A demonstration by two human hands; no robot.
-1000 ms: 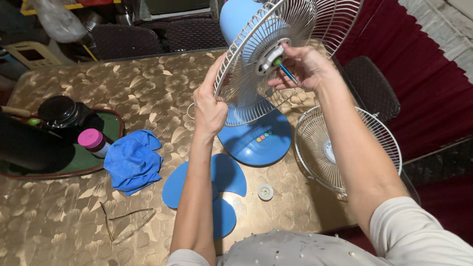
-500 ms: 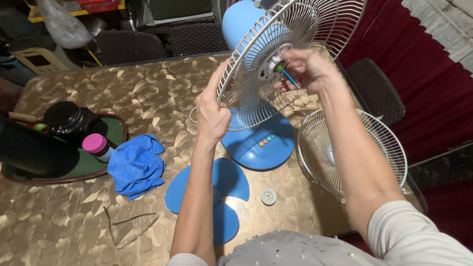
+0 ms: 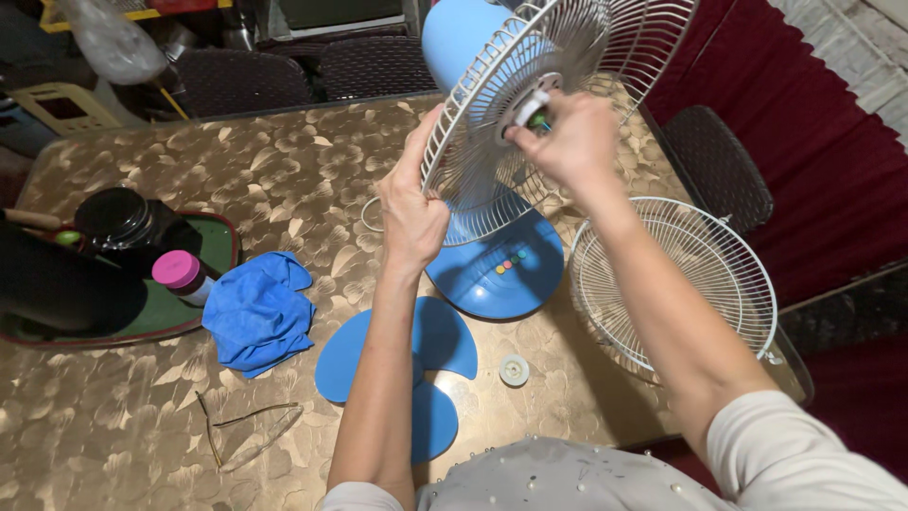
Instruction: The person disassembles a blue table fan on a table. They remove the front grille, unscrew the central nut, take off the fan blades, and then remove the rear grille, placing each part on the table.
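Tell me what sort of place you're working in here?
Probably a home dining area, not a workshop. The table has a gold floral cover, dark chairs stand around it, and a tray holds jars. The left hand steadies the fan guard; the right hand works at its hub.

A gold floral-patterned table (image 3: 236,170) — dark woven chairs (image 3: 378,61) behind it, a maroon curtain (image 3: 813,161) alongside.
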